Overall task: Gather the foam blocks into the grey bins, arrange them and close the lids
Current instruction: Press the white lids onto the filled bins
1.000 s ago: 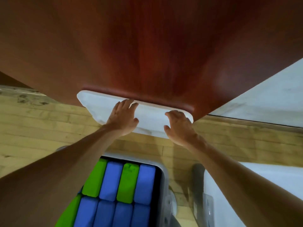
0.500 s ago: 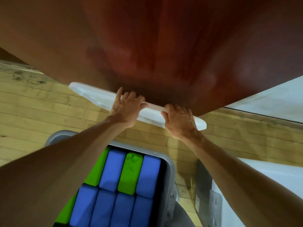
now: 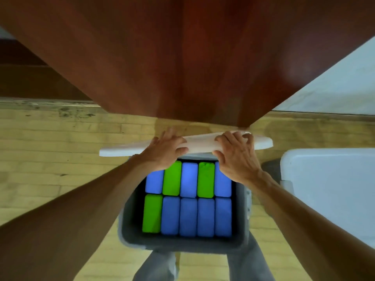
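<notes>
Hands hold a white lid [image 3: 199, 146] by its near long edge, above the far rim of a grey bin [image 3: 182, 245]. The left hand [image 3: 165, 150] lies over the lid left of its middle, fingers spread across the top and thumb tucked under the near edge. The right hand [image 3: 236, 159] clamps the lid right of its middle, with the thumb at the near edge and the fingers curled over the far one. The lid is seen almost edge-on, a thin pale slab with rounded ends, tilted slightly with its right end higher. It reaches past both hands.

The bin stands open on a wooden floor [image 3: 50, 151], just below the hands, near the floor's far edge where a red-brown panel [image 3: 182, 57] rises. Foam blocks fill it in two tight rows of five, standing side by side. The far row runs blue, green, blue, green, blue, and the right hand covers part of its last block. The near row has one of the green blocks [image 3: 152, 213] at the left, then four blue blocks [image 3: 188, 217]. All have rounded corners.

A second lid [image 3: 328, 189], also white, lies flat to the right of the bin. Grey trousers [image 3: 158, 266] show at the bottom, just behind the bin's near rim.
</notes>
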Motion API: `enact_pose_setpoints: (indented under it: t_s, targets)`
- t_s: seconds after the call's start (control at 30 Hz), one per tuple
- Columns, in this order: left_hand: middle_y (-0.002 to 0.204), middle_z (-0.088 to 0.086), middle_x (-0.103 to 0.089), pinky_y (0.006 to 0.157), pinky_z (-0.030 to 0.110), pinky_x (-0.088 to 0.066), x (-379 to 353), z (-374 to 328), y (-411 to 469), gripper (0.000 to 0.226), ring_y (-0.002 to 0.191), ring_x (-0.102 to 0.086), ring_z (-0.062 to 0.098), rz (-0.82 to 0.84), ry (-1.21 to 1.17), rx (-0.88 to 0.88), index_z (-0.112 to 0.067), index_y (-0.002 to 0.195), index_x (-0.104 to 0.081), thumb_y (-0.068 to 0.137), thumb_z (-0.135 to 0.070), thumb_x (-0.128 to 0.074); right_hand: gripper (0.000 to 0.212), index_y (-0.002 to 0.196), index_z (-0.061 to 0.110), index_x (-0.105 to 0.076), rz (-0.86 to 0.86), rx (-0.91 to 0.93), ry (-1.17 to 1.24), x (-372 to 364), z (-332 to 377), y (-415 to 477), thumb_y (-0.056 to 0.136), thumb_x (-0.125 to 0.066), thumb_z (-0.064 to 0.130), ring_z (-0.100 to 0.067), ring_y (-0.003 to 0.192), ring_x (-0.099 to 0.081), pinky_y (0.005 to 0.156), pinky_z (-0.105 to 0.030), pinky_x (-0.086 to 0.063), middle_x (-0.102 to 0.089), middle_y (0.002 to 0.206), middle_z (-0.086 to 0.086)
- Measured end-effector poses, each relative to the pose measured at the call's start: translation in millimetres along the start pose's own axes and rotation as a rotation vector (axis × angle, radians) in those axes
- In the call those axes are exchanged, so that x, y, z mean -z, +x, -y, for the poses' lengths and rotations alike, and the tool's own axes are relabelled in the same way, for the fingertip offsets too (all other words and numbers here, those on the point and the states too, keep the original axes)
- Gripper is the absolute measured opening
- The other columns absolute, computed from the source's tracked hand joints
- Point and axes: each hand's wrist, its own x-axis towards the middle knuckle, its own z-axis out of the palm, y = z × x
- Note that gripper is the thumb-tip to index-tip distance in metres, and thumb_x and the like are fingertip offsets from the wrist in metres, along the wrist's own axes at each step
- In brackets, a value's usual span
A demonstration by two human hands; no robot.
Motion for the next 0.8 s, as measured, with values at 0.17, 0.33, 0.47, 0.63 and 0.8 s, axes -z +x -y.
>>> enact_pose_setpoints:
  t_s: [0.17, 0.33, 0.47, 0.63, 0.8]
  targets:
    - [0.137, 0.001, -0.038, 0.108, 0.046, -0.030, -2.5, 21.7, -59.2, 0.047, 0.131, -0.034, 0.024, 0.140, -0.021, -0.058, -0.027, 0.142, -0.040, 0.097, -0.038, -0.049, 0.037, 0.106, 0.017, -0.063, -0.013, -0.022, 0.015, 5.4, 38.4, -62.4, 0.086, -0.042, 0.040, -0.024, 0.085, -0.057, 0.081, -0.045, -0.041, -0.062, 0.099, 0.001]
    - [0.133, -0.003, -0.044, 0.103, 0.035, -0.037, -36.1, 17.3, -100.0, 0.041, 0.125, -0.041, 0.017, 0.179, 0.034, -0.089, -0.021, 0.136, -0.047, 0.095, -0.020, -0.055, 0.034, 0.110, 0.014, -0.061, 0.072, -0.005, 0.057, -13.5, 54.3, -119.2, 0.081, -0.068, 0.031, -0.026, 0.088, -0.053, 0.078, -0.041, -0.041, -0.059, 0.103, -0.001]
    - [0.125, -0.004, -0.045, 0.096, 0.035, -0.039, -89.5, 9.5, -128.0, 0.038, 0.116, -0.042, 0.018, 0.116, 0.118, -0.110, -0.020, 0.132, -0.048, 0.094, -0.021, -0.057, 0.038, 0.116, 0.015, -0.057, 0.200, 0.069, 0.072, -33.9, 50.6, -157.6, 0.084, -0.064, 0.034, -0.023, 0.096, -0.050, 0.083, -0.038, -0.041, -0.055, 0.110, -0.001]
    - [0.116, -0.006, -0.042, 0.081, 0.034, -0.035, -180.1, 9.4, -158.0, 0.032, 0.106, -0.042, 0.020, 0.033, 0.165, -0.109, -0.024, 0.120, -0.046, 0.092, -0.015, -0.060, 0.042, 0.116, 0.017, -0.056, 0.272, 0.140, 0.120, -74.5, 43.6, -204.1, 0.081, -0.070, 0.036, -0.020, 0.102, -0.050, 0.089, -0.032, -0.039, -0.055, 0.112, 0.002]
    - [0.116, -0.003, -0.044, 0.084, 0.036, -0.039, -246.0, 6.6, -168.5, 0.035, 0.106, -0.043, 0.019, 0.047, 0.219, -0.072, -0.019, 0.120, -0.047, 0.089, -0.015, -0.064, 0.041, 0.113, 0.016, -0.057, 0.272, 0.188, 0.120, -129.6, 41.8, -245.8, 0.080, -0.070, 0.037, -0.019, 0.101, -0.050, 0.082, -0.028, -0.040, -0.056, 0.111, 0.002]
